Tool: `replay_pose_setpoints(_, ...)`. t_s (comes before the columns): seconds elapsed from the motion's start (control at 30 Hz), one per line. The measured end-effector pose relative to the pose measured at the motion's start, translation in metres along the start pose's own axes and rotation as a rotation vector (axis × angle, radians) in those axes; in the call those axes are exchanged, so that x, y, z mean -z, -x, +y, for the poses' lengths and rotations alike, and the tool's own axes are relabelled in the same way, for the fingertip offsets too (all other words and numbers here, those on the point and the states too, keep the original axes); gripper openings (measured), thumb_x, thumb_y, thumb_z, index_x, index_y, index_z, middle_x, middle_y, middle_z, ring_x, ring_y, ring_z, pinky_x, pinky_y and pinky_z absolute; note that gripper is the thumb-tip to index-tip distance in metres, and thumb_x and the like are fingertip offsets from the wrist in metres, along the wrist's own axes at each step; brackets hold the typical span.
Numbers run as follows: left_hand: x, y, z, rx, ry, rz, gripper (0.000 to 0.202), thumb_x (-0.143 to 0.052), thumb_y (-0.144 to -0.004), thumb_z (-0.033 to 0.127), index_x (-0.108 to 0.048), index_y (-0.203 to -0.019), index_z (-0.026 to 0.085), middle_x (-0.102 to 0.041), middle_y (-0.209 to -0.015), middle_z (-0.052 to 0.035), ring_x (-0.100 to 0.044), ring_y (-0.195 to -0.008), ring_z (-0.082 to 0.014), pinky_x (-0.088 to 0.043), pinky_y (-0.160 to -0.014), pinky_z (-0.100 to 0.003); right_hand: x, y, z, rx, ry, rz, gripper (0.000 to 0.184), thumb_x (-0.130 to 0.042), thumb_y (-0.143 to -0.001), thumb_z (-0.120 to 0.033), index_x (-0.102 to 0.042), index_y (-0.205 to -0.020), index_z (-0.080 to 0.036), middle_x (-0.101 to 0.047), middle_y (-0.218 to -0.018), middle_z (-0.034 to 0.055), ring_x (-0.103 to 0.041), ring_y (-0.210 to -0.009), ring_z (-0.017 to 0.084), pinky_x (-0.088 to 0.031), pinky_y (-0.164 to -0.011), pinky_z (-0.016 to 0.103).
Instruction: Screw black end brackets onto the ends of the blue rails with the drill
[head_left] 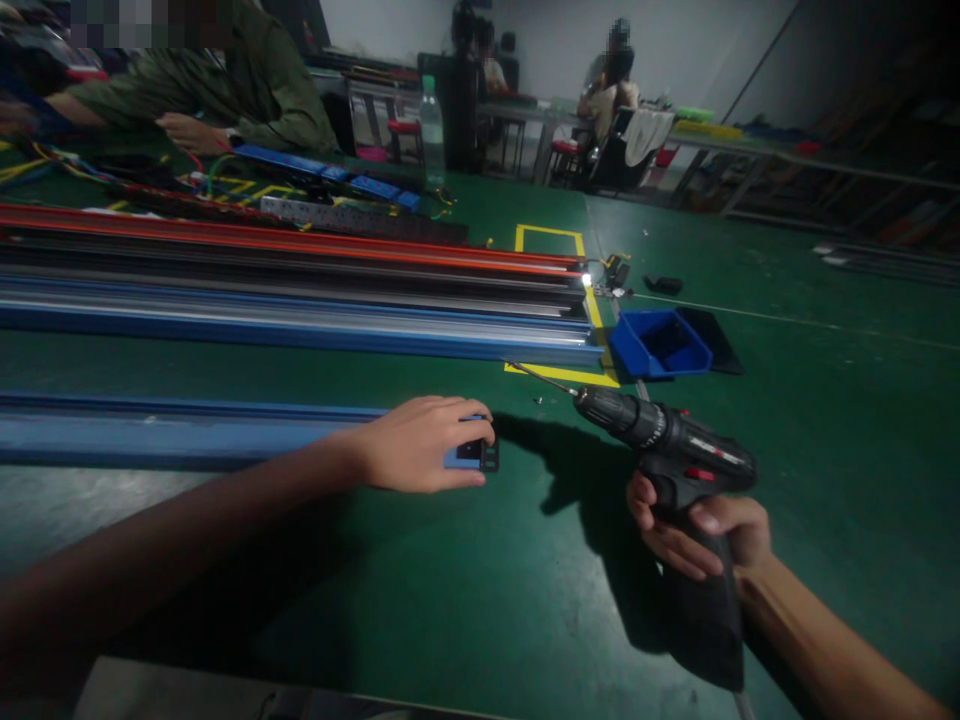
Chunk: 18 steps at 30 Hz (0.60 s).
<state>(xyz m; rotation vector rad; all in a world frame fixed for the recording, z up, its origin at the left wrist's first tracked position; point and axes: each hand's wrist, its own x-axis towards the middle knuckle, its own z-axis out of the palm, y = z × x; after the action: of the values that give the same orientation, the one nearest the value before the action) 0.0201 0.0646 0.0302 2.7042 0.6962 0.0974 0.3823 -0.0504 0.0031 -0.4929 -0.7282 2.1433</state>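
1. Since the green table (480, 620) fills the lower view, there is bare mat to the front and right of both hands. That is the open room for swinging a tool.
2. The stack of long rails (300, 290) lies across the table behind the work, well apart from the hands. Its ends stop near the yellow tape (570, 376), so it walls off the far side.
3. The blue rail (187, 432) lies alone in front of the stack, running in from the left edge. Its right end sits under the left hand (417, 444).
4. The cordless drill (675, 452) hangs just off the mat to the right of the rail's end, tilted up and away. The right hand (705, 532) is closed round its handle.
5. The left hand is curled over the rail's end, gripping it with the fingertips at the black end cap (487, 456). Pressing the rail flat would, I judge, keep it from twisting under the tool.
6. The blue bin (660, 343) stands beyond the drill, near its nose, and is the closest thing to knock.
7. The long bit (541, 379) points at the tape, not at the cap. It wants squaring to the cap's face before it touches.
8. A small screw (538, 400) lies loose just under the bit.
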Motion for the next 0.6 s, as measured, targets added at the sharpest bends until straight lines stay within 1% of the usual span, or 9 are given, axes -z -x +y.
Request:
replay_pose_setpoints(0.07,0.000,-0.001,0.001,-0.007,0.016,0.015,0.035,-0.061,-0.097,0.050,-0.066,-0.120,0.024,-0.064,-0.134,-0.0086,-0.064,-0.119,-0.0283,-0.050,-0.101,-0.043,-0.003,-0.006,-0.001,-0.002,-0.008,0.006,0.038,-0.064,-0.077,-0.019,-0.072,-0.113,-0.007,-0.077,-0.102,0.0153,-0.038,-0.037,0.000,-0.039,-0.041,0.017)
replay_pose_setpoints(0.2,0.001,-0.001,-0.002,-0.021,0.074,0.038,0.031,-0.065,-0.093,0.045,-0.066,-0.115,0.023,-0.065,-0.128,-0.0074,-0.065,-0.115,-0.0251,-0.050,-0.099,-0.039,-0.008,-0.019,-0.007,-0.001,-0.002,0.014,0.038,-0.063,-0.075,-0.018,-0.072,-0.110,-0.007,-0.076,-0.096,0.0126,-0.035,-0.036,0.000,-0.040,-0.041,0.017)
replay_pose_setpoints(0.3,0.001,0.002,-0.010,-0.002,0.112,0.052,0.028,-0.067,-0.091,0.043,-0.067,-0.111,0.022,-0.065,-0.123,-0.0069,-0.065,-0.112,-0.0231,-0.049,-0.097,-0.036,-0.007,-0.026,-0.012,-0.013,0.011,-0.006,0.036,-0.063,-0.074,-0.018,-0.073,-0.108,-0.007,-0.075,-0.092,0.0107,-0.034,-0.035,0.000,-0.040,-0.040,0.017)
replay_pose_setpoints(0.43,0.005,0.006,-0.021,0.031,0.141,0.055,0.029,-0.070,-0.088,0.041,-0.066,-0.109,0.023,-0.065,-0.120,-0.0059,-0.064,-0.112,-0.0221,-0.048,-0.098,-0.034,0.002,-0.025,-0.012,-0.060,0.030,-0.006,0.035,-0.066,-0.073,-0.021,-0.072,-0.105,-0.008,-0.074,-0.089,0.0098,-0.035,-0.034,0.000,-0.040,-0.039,0.017)
replay_pose_setpoints(0.53,0.008,0.008,-0.024,0.055,0.132,0.031,0.031,-0.070,-0.088,0.044,-0.066,-0.111,0.024,-0.065,-0.121,-0.0054,-0.064,-0.114,-0.0223,-0.047,-0.098,-0.034,0.007,-0.021,-0.009,-0.101,0.022,0.002,0.036,-0.068,-0.072,-0.022,-0.072,-0.105,-0.009,-0.074,-0.088,0.0096,-0.034,-0.033,-0.001,-0.038,-0.038,0.017)
replay_pose_setpoints(0.6,0.009,0.009,-0.025,0.067,0.116,0.012,0.033,-0.069,-0.088,0.048,-0.067,-0.113,0.025,-0.064,-0.123,-0.0047,-0.064,-0.114,-0.0225,-0.047,-0.098,-0.034,0.010,-0.017,-0.005,-0.097,-0.008,-0.028,0.037,-0.066,-0.074,-0.021,-0.072,-0.107,-0.007,-0.074,-0.089,0.0110,-0.032,-0.032,-0.001,-0.037,-0.037,0.017)
